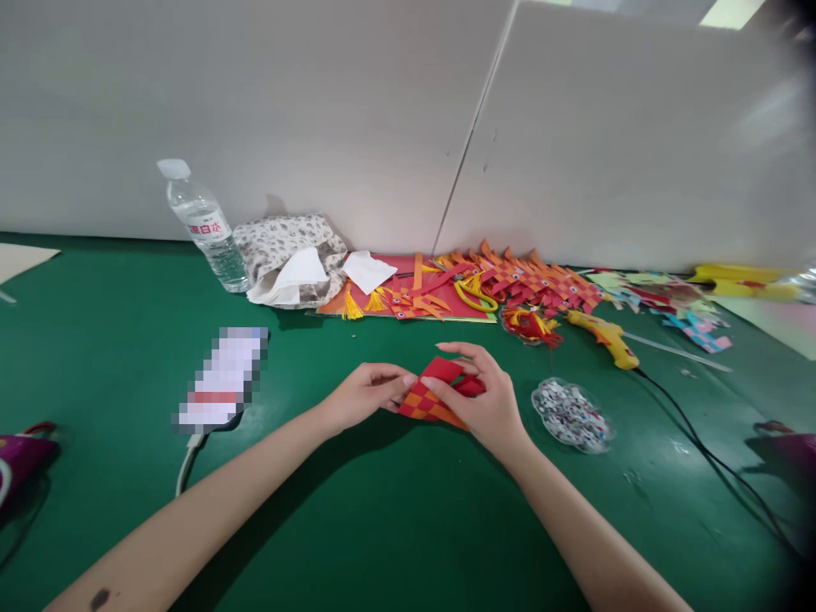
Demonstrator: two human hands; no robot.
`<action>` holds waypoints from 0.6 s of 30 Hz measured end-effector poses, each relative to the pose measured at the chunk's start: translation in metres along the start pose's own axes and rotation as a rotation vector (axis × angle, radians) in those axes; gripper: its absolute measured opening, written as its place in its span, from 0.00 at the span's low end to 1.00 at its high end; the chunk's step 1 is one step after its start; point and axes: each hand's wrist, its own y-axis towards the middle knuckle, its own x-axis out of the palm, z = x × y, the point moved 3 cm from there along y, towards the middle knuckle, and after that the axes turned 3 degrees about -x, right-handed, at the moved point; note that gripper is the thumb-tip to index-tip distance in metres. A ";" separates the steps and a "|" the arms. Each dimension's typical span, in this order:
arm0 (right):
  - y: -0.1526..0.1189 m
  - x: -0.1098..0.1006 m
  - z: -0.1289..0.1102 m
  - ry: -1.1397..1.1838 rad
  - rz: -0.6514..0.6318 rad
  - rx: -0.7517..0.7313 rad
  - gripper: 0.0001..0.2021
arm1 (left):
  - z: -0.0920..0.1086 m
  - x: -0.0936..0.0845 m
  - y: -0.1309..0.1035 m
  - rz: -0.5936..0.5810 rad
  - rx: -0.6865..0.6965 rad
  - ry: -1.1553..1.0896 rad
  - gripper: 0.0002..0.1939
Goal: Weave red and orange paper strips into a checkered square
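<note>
The woven paper piece, checkered in red and orange with plain red flaps at its top, sits between the two hands over the green bench; whether its lower edge touches the bench cannot be told. The fingers of the left hand are pinched nearly closed on its left edge, the left thumb in front and the other fingertips tucked low beside it. The fingers of the right hand are curved partly open around its right side: the right thumb presses across the checkered front, some fingers reach behind the red flaps, and the index finger arches above, apart from the paper. Just right of the right fingers is a clear dish filled with small white pieces; beyond it, farther right, lies a yellow glue gun. Straight ahead of the fingers, near the wall, rests a pile of red and orange paper strips, with yellow tassels at its left end. Left of the left fingers lies a phone, with a cloth bag and a water bottle standing behind it.
</note>
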 end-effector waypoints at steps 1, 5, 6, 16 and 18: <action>-0.001 0.001 0.000 0.004 -0.006 -0.001 0.18 | 0.000 0.000 0.000 -0.007 -0.012 -0.004 0.17; -0.003 0.003 0.001 0.007 -0.018 -0.003 0.17 | -0.002 -0.001 0.000 -0.016 -0.042 -0.075 0.14; -0.003 0.003 0.002 0.002 -0.016 -0.003 0.17 | -0.003 -0.001 0.000 -0.015 -0.055 -0.099 0.14; -0.005 0.009 0.006 -0.080 0.058 -0.042 0.11 | -0.007 -0.006 0.003 0.014 -0.139 -0.169 0.13; -0.005 0.010 0.006 -0.080 0.062 -0.042 0.11 | -0.009 -0.006 0.004 0.009 -0.150 -0.194 0.12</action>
